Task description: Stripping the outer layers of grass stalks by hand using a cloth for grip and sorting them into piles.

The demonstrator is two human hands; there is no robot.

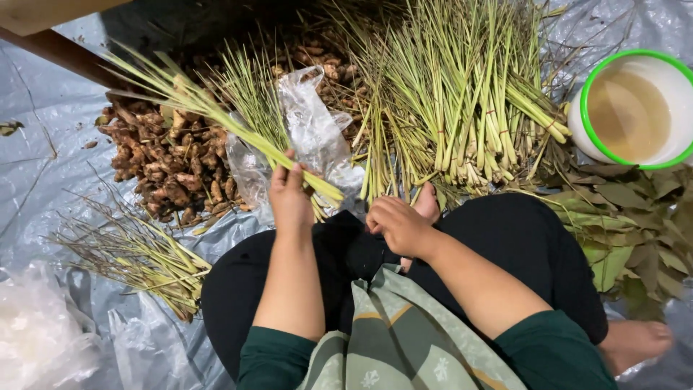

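Note:
My left hand (290, 196) grips a small bunch of green lemongrass stalks (216, 115) near their thick pale ends, the leaves fanning up and to the left. My right hand (397, 224) rests curled on my black-clad lap, close to the left hand; whether it holds anything I cannot tell. A large heap of bundled lemongrass (462, 101) lies straight ahead of my knees. A crumpled clear plastic bag (314, 137) sits just beyond the left hand.
A pile of brown ginger-like roots (170, 166) lies at the left on the grey plastic sheet (43, 144). Trimmed stalk scraps (137, 253) lie lower left. A white bucket with a green rim (635, 108) holds cloudy water at the right, above dry leaves (635, 224).

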